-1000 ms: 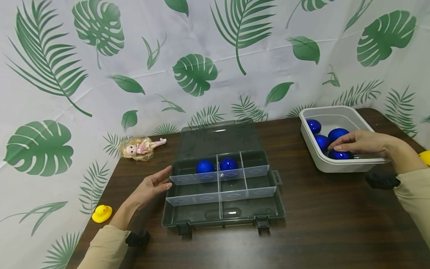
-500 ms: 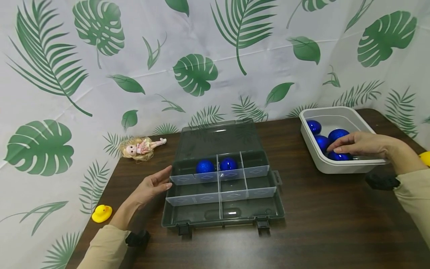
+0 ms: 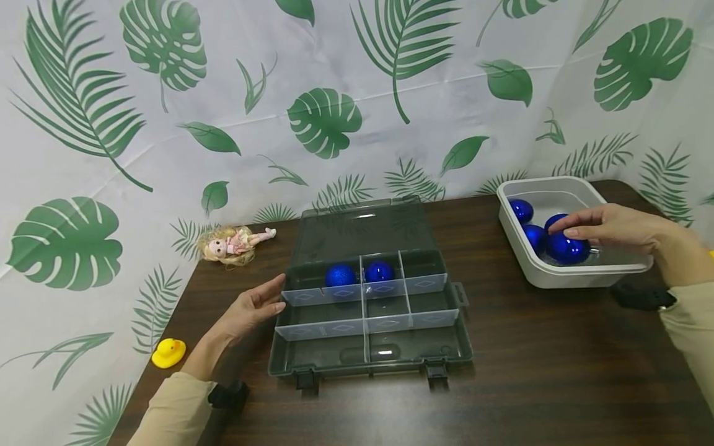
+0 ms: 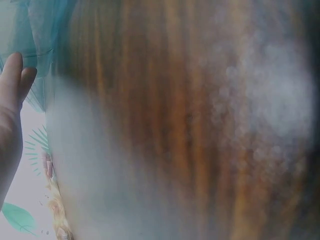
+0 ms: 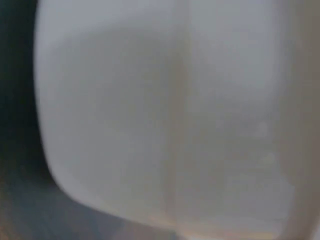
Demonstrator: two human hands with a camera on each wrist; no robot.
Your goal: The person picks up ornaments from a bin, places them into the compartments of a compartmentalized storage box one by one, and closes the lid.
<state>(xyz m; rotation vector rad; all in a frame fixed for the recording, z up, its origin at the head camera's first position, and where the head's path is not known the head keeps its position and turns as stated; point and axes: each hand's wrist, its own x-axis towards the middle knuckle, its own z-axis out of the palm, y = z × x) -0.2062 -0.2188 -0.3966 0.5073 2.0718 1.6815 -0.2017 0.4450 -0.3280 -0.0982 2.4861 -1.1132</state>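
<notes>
Right hand [image 3: 621, 228] pinches the ball [image 3: 569, 251] beneath, best raised clear of the tub [image 3: 574, 277]; left hand [image 3: 248, 314], loosely spread, should steady the box [image 3: 424, 347] alongside.

- Setting: a tabletop space screened by fabric; whether in a home, studio or workroom cannot be told.
- Backdrop: white cloth [image 3: 334, 68], creased, printed with green leaves, hanging behind the table.
- Surface: dark wood-grain table [image 3: 535, 365], with glare.
- Toys: doll [image 3: 237, 245] and yellow duck [image 3: 168, 354], near the table's left edge.
</notes>
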